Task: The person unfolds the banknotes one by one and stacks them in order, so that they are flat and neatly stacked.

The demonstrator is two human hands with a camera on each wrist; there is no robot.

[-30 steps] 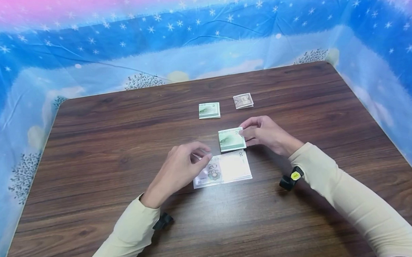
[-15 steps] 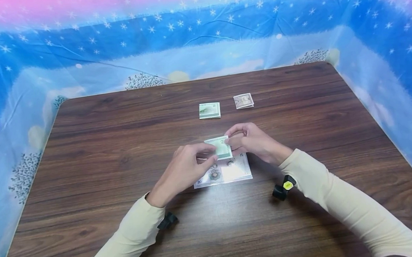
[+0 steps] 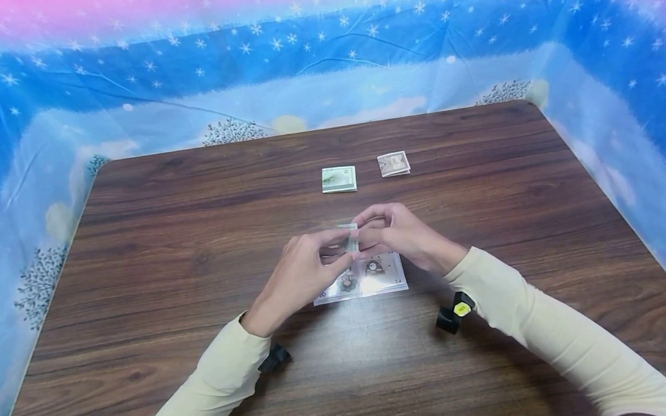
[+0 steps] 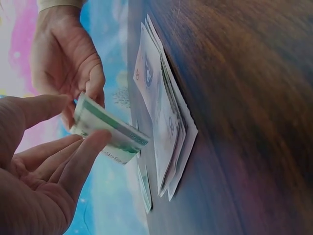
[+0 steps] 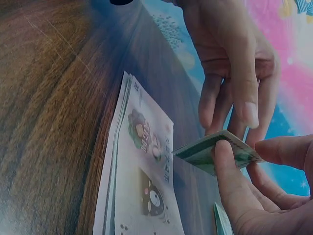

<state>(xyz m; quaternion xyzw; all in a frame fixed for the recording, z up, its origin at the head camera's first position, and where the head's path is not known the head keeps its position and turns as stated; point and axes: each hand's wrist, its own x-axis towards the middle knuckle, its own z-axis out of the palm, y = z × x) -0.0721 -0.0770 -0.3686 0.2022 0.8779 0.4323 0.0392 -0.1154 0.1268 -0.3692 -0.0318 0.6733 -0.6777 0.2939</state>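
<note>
My right hand (image 3: 402,239) pinches a small folded green banknote (image 5: 200,149) between thumb and fingers, above a stack of banknotes. My left hand (image 3: 302,270) is right beside it, fingers loosely bent. In the right wrist view the left thumb (image 5: 249,115) hangs apart from the note, with other fingers behind it. In the left wrist view a left fingertip overlaps the folded note (image 4: 115,125); contact is unclear. Beneath both hands, the pale purple banknote stack (image 3: 382,276) lies flat on the table, its upper left part covered by the hands.
Farther back on the brown wooden table (image 3: 201,225) lie another folded green banknote (image 3: 339,179) and a folded brownish banknote (image 3: 394,163). A blue snowflake-patterned cloth (image 3: 305,47) hangs around the table's far and side edges.
My right hand has carried the folded green banknote left and toward me, up to the left hand. The note has turned and shows less of its face. The left hand has shifted slightly right.
</note>
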